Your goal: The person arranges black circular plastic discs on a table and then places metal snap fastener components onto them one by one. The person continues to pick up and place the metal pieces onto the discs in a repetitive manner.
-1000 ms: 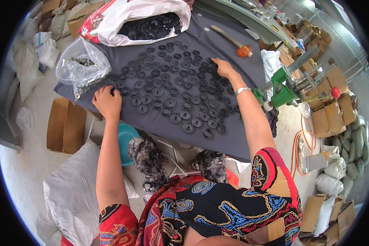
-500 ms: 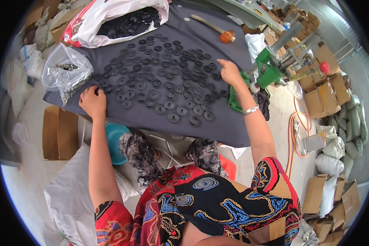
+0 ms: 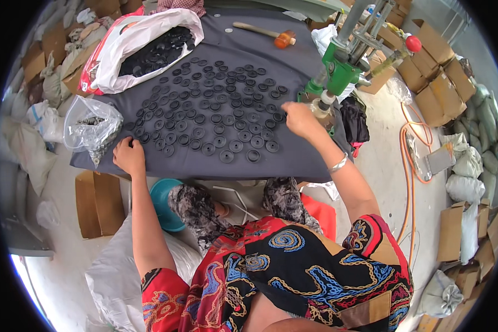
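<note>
Black discs (image 3: 221, 98), right hand (image 3: 304, 119) now farther down alongside

The right hand (image 3: 301, 120) has moved back toward the person, away from the mallet (image 3: 260, 30) and the far right discs, and now sits near the green press (image 3: 337, 74). Its fingers (image 3: 289, 108) are at the nearer right edge of the black discs (image 3: 268, 134); contact is unclear. The right forearm no longer covers the press base, and the bracelet (image 3: 338, 162) sits farther from the hand.
</note>
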`<action>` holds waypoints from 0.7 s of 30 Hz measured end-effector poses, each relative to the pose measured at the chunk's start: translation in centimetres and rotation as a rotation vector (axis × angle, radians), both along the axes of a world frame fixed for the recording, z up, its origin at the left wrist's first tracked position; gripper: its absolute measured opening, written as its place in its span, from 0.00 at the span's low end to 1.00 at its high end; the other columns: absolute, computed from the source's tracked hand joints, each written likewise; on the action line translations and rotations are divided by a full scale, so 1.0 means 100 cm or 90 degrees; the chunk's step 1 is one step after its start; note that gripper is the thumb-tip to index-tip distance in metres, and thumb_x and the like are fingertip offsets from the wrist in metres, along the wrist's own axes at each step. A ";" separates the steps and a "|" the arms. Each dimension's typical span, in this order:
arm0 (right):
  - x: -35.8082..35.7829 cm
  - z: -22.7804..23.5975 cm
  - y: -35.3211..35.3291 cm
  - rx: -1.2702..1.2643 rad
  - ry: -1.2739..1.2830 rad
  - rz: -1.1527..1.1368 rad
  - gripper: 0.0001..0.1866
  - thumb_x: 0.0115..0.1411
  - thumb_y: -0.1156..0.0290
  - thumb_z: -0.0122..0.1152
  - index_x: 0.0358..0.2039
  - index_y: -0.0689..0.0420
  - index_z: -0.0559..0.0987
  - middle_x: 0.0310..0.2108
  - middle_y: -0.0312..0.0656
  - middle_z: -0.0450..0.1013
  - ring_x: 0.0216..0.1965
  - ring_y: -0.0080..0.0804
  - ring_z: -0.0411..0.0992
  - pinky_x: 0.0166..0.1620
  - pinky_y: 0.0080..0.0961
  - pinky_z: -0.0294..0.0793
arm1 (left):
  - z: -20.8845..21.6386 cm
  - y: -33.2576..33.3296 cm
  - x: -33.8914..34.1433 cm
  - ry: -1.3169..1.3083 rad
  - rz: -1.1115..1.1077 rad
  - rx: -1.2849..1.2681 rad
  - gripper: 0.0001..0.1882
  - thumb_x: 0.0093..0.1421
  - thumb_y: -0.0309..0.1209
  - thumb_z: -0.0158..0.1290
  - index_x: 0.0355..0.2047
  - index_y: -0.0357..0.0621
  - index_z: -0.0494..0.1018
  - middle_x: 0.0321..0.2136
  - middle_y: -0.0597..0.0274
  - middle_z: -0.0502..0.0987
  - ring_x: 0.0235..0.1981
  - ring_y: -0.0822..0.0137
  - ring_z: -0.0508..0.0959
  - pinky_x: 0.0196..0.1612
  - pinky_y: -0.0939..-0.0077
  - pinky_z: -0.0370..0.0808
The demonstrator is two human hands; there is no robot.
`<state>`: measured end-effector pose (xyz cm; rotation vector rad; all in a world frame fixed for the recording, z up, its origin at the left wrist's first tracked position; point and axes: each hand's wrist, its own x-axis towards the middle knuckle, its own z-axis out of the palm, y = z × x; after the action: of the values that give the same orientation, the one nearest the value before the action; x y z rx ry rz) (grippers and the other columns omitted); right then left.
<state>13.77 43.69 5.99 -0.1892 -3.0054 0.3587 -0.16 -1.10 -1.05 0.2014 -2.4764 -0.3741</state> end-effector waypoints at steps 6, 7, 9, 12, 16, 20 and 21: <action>-0.016 -0.034 0.011 -0.001 0.163 0.046 0.22 0.49 0.85 0.43 0.47 0.68 0.72 0.49 0.59 0.69 0.48 0.54 0.70 0.52 0.41 0.68 | 0.005 0.003 -0.003 0.001 -0.004 -0.012 0.14 0.52 0.37 0.50 0.37 0.50 0.79 0.42 0.65 0.78 0.48 0.60 0.72 0.52 0.57 0.65; -0.019 -0.032 0.013 -0.039 0.180 0.050 0.22 0.49 0.85 0.43 0.48 0.68 0.72 0.49 0.59 0.69 0.48 0.54 0.70 0.53 0.41 0.68 | 0.005 0.003 -0.003 0.011 -0.005 -0.014 0.14 0.52 0.37 0.50 0.36 0.50 0.79 0.41 0.65 0.79 0.48 0.60 0.72 0.51 0.57 0.65; -0.022 -0.029 0.007 -0.066 0.205 0.050 0.21 0.50 0.84 0.43 0.47 0.68 0.72 0.48 0.59 0.70 0.48 0.54 0.70 0.53 0.41 0.68 | 0.004 0.000 0.000 0.026 -0.009 -0.004 0.14 0.51 0.37 0.51 0.35 0.49 0.80 0.40 0.65 0.79 0.47 0.59 0.73 0.50 0.58 0.66; -0.014 -0.023 -0.004 -0.062 0.148 0.039 0.19 0.52 0.82 0.45 0.45 0.69 0.73 0.48 0.59 0.70 0.51 0.52 0.68 0.54 0.39 0.68 | -0.001 -0.003 -0.002 0.048 -0.003 0.000 0.12 0.49 0.36 0.51 0.32 0.48 0.80 0.38 0.66 0.80 0.45 0.58 0.74 0.48 0.58 0.66; -0.007 -0.043 0.001 -0.017 0.228 0.053 0.19 0.51 0.80 0.45 0.44 0.67 0.73 0.52 0.58 0.68 0.55 0.51 0.65 0.57 0.38 0.65 | 0.009 0.011 0.002 0.061 0.002 0.042 0.12 0.48 0.35 0.51 0.31 0.47 0.80 0.39 0.61 0.79 0.46 0.57 0.73 0.53 0.57 0.62; 0.011 -0.037 -0.020 -0.086 0.328 0.091 0.19 0.49 0.84 0.44 0.43 0.66 0.74 0.49 0.55 0.70 0.55 0.50 0.66 0.58 0.37 0.65 | 0.004 0.000 0.007 0.097 -0.003 0.034 0.12 0.48 0.35 0.52 0.31 0.50 0.80 0.38 0.63 0.79 0.44 0.57 0.74 0.49 0.57 0.65; 0.016 -0.041 -0.023 -0.095 0.358 0.100 0.19 0.49 0.85 0.45 0.43 0.65 0.74 0.49 0.54 0.70 0.54 0.50 0.66 0.57 0.38 0.65 | 0.005 0.003 0.006 0.086 -0.012 0.081 0.11 0.47 0.34 0.52 0.30 0.47 0.80 0.37 0.62 0.79 0.45 0.57 0.73 0.53 0.56 0.61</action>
<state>15.41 41.43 1.88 0.1205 -2.4437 0.5463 0.41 -0.79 -0.55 0.1992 -2.3254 -0.5357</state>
